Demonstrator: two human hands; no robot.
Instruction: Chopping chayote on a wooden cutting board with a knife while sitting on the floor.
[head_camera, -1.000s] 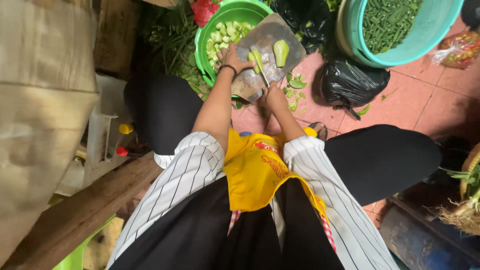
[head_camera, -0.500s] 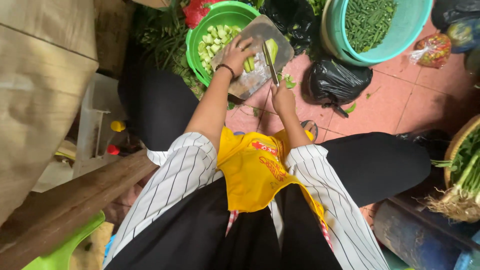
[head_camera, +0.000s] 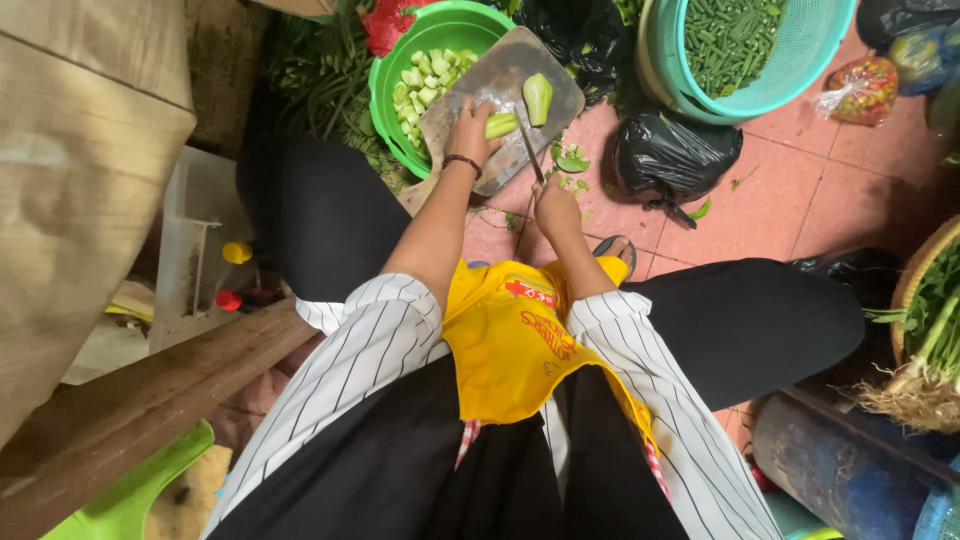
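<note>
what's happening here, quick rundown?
A seated person is cutting a green vegetable on a wooden cutting board set on the tiled floor. The left hand pins one green piece to the board; the right hand holds a knife against it. Another piece lies beyond. A green bowl alongside holds cut chunks.

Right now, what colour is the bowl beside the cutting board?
Bright green bowl, holding cut pale green vegetable pieces; seen in the head view.

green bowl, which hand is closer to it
Left. The left hand rests on the cutting board right beside the green bowl, pressing a vegetable piece. The right hand is farther off, below the board, holding the knife.
</note>
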